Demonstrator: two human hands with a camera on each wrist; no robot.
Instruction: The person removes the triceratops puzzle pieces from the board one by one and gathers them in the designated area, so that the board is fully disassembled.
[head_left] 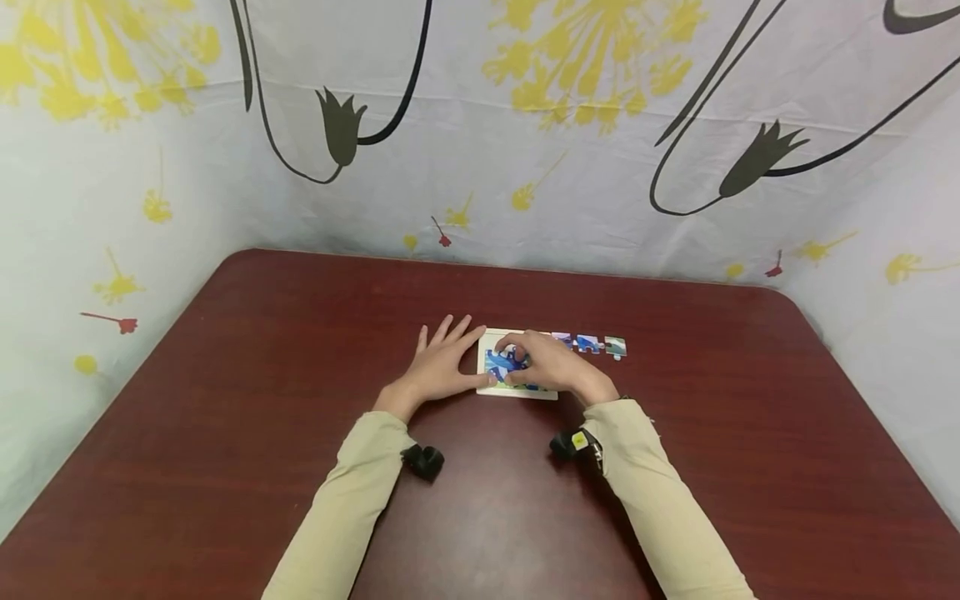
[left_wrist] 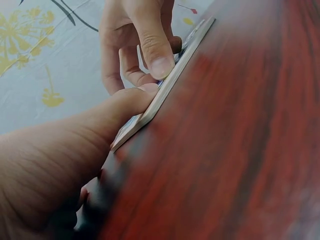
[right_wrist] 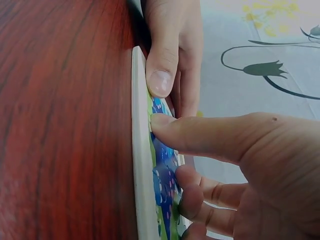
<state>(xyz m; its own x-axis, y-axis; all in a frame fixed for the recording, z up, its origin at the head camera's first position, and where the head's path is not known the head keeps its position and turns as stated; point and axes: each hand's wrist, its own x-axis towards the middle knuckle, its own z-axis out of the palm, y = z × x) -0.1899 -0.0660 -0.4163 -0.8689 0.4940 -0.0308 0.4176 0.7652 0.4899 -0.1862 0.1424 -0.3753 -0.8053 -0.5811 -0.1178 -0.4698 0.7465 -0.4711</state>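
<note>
A small jigsaw puzzle (head_left: 503, 362) with a blue picture lies in a pale tray (head_left: 517, 394) on the table. My left hand (head_left: 435, 367) spreads its fingers along the tray's left side, with the thumb (left_wrist: 131, 101) resting on the lower left corner of the puzzle. From the right, my right hand (head_left: 553, 362) arches over the same puzzle. Its straight thumb (right_wrist: 200, 134) touches the picture near the lower border, while its bent fingers touch the picture farther in, a gap between them and the thumb. No lifted piece shows in the right hand.
Several loose puzzle pieces (head_left: 588, 344) lie in a row just right of the tray, partly behind the right hand. The dark red wooden table (head_left: 225, 433) reaches back to a patterned cloth (head_left: 450, 192). Both wrists carry black straps.
</note>
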